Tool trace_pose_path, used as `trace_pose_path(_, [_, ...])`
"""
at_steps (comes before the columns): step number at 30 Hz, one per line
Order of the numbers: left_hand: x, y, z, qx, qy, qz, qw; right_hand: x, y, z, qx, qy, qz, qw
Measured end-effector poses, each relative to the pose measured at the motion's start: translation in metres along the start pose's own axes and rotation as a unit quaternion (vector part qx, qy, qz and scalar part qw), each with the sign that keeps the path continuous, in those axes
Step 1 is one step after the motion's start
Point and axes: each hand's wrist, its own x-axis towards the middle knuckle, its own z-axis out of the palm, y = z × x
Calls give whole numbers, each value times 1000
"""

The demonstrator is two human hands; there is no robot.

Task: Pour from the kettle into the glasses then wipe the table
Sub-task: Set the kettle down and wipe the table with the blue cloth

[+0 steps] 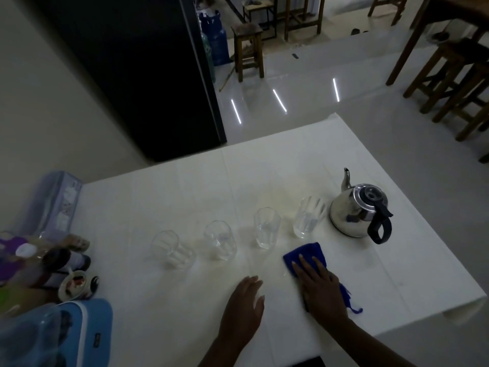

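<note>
Wipe step, by the look of it. At the far left edge sits clutter, incl. a light-blue zip pouch (87,329) and a small round bowl (75,284); we'd leave that alone.

Next come clear ribbed drinking glasses in a row across the white table (158,300), running from left-near to right-far: first glass (172,250), second glass (221,243), third glass (266,231), fourth glass (308,217). The light's dim, so we can't tell fill levels.

Our left hand (246,305) lies flat on the bare top near the edge, fingers straight, holding nothing. It makes a good brace.

Just right of it, our right hand (320,284) presses palm-down, fingers straight & spread, on the folded blue cloth (304,256). The cloth is pressed, not gripped, and lies on the table just near of the third & fourth glasses.

Furthest right, the shiny steel kettle w/ black handle (357,210) stands upright beside the fourth glass.

To do this well, imo: even palm weight, strokes parallel to the row, no nudging the glass bases. A yellowish patch (277,200) shows beyond the third & fourth glasses. Reaching it prob. means going round them or shifting one first. The cloth's loose tail by our wrist could drag.
</note>
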Motion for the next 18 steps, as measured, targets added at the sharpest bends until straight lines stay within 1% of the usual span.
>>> trace_pose_path(2, [-7,-2,3,-4,5,-5,1000,7,0,-6,21,2,21,1000])
trace_pose_path(4, [-13,-2,5,0,7,-19,1000,23,-16,-9,70,4,67,995])
trace_pose_path(6, [-14,-1,4,2,13,-26,1000,37,-36,-12,95,0,92,991])
trace_pose_path(9, [-12,3,3,-1,3,-30,1000,40,-44,-13,92,-13,66,994])
trace_pose_path(12, [-12,4,2,-7,-2,-41,999,20,-24,-6,60,-28,-21,998])
trace_pose_path(14, [-13,5,-1,-7,0,-44,999,13,-11,-5,54,-37,-49,997])
trace_pose_path(15, [-13,5,-1,-4,-1,-45,999,15,-12,-6,60,-39,-38,997])
trace_pose_path(18, [-16,2,0,9,-2,-46,999,30,-37,-8,96,-36,33,994])
